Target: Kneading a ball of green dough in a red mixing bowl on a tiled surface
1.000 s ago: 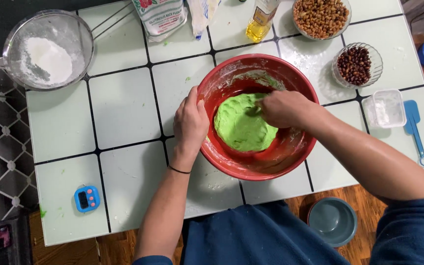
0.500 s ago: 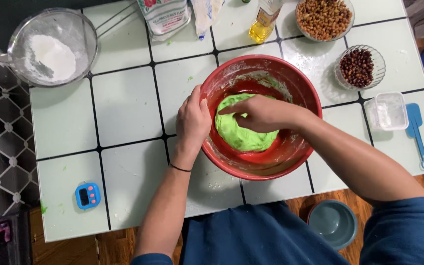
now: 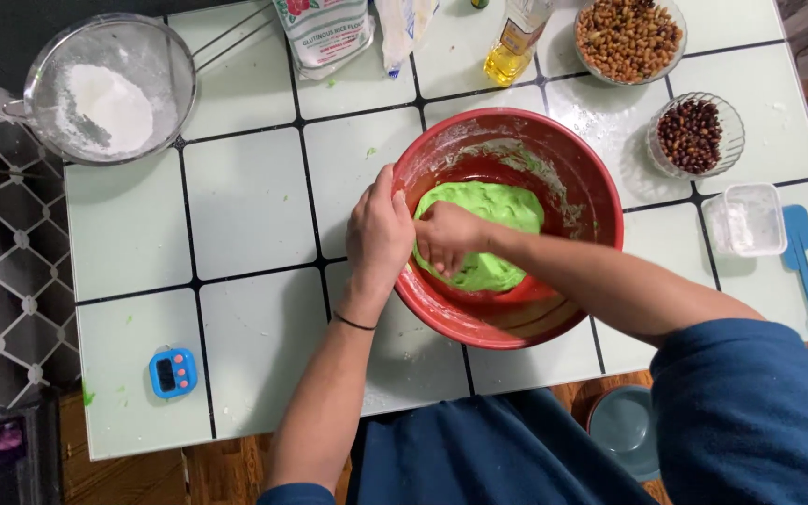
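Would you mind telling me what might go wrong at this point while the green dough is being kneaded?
The red bowl sits near the table's front edge, so a hard push by the right hand might slide it off, though the left hand grips its rim. The oil bottle behind it could perhaps get knocked over.

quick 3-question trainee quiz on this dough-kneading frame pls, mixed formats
1. True or false: the left hand grips the rim of the red mixing bowl.
2. Multiple choice: the right hand presses on A) the green dough, B) the white flour in the sieve, C) the blue spatula.
3. Fill in: the small blue item near the table's front left corner is a digital ____.

Key: 1 true. 2 A. 3 timer.
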